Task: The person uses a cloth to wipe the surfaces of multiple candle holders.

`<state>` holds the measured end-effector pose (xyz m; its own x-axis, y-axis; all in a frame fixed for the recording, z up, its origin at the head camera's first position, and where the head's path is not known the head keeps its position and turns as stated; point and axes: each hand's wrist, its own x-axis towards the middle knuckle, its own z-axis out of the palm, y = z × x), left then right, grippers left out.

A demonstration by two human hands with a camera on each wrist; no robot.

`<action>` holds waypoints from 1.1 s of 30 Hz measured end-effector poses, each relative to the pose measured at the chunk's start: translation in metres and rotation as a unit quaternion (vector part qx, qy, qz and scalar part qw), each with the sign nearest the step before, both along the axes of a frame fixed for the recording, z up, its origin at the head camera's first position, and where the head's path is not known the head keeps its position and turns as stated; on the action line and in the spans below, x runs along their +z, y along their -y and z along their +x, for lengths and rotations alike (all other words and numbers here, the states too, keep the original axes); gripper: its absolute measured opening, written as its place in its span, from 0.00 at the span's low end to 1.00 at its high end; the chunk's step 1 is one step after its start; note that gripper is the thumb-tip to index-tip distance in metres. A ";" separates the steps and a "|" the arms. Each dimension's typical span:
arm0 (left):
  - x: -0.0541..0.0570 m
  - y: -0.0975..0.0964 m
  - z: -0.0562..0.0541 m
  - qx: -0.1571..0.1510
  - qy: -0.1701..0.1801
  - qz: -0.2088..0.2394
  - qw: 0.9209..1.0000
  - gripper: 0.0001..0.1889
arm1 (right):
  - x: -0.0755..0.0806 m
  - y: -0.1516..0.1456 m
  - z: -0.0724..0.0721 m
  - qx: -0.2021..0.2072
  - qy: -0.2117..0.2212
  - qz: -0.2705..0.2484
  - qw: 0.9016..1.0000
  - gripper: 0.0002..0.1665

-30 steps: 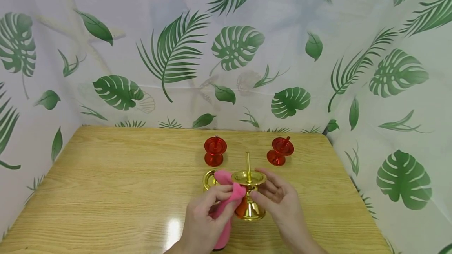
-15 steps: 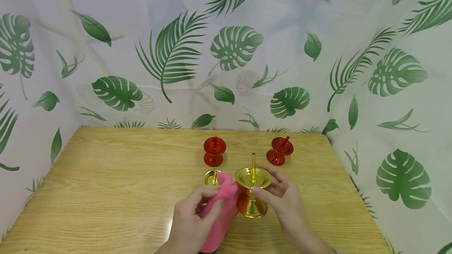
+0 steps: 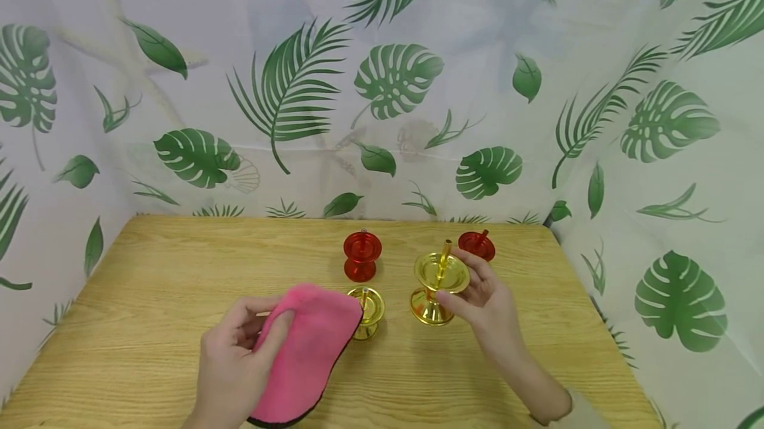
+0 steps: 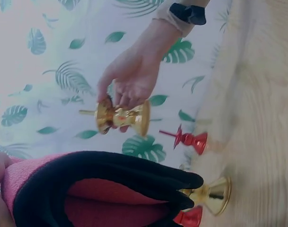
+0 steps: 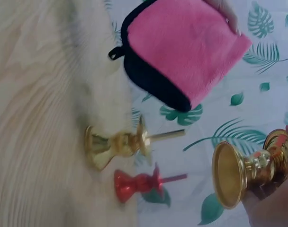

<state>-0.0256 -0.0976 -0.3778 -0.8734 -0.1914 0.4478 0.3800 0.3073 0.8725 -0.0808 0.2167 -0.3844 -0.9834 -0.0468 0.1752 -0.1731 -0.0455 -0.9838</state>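
The left hand (image 3: 235,356), lower left, pinches a pink cloth (image 3: 310,346); the right hand (image 3: 488,303), right of centre, pinches a gold candlestick (image 3: 432,286) (raised above the table (image 3: 149,283)).

1. Head view: moderately bright, with soft, even light; the surface (image 3: 167,323) and the leaf-patterned backdrop (image 3: 382,207) are fairly crisp.
2. Small glints mark the gold candle holder (image 3: 429,276) and the red candle holder (image 3: 361,268); the lamp or window is out of frame, its direction uncertain.
3. Faint, soft-edged shadows lie on the surface near the red candle holder.
4. Left wrist view: hazy and pale, brightest at upper left, where the backdrop's whites wash out; the cloth's black trim (image 4: 111,163) sinks into near-featureless dark.
5. Right wrist view: milky, low in contrast, the wood grain softly smeared.
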 end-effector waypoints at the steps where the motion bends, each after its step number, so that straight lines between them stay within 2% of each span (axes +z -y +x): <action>1: 0.001 0.004 -0.001 0.008 0.007 -0.005 1.000 0.09 | -0.003 -0.001 -0.004 -0.001 -0.004 0.005 1.000 0.37; 5: 0.001 0.021 -0.009 0.037 0.034 -0.014 0.999 0.07 | -0.019 -0.003 -0.021 0.007 -0.026 0.010 1.000 0.38; 10: -0.004 0.037 -0.023 0.059 0.059 -0.011 0.996 0.05 | -0.040 -0.004 -0.044 0.017 -0.038 0.004 0.999 0.39; 15: -0.015 0.047 -0.037 0.061 0.073 -0.013 0.995 0.04 | -0.059 -0.003 -0.067 0.016 -0.011 0.013 1.000 0.41; 22: -0.027 0.054 -0.052 0.064 0.109 -0.003 0.992 0.05 | -0.085 0.001 -0.100 -0.027 0.045 0.048 0.997 0.41; 28: -0.031 0.056 -0.059 0.059 0.100 0.001 0.993 0.06 | -0.105 0.002 -0.124 -0.047 0.081 0.048 0.994 0.42; 33: -0.033 0.055 -0.062 0.062 0.098 0.001 0.993 0.06 | -0.116 0.005 -0.136 -0.055 0.092 0.047 0.993 0.41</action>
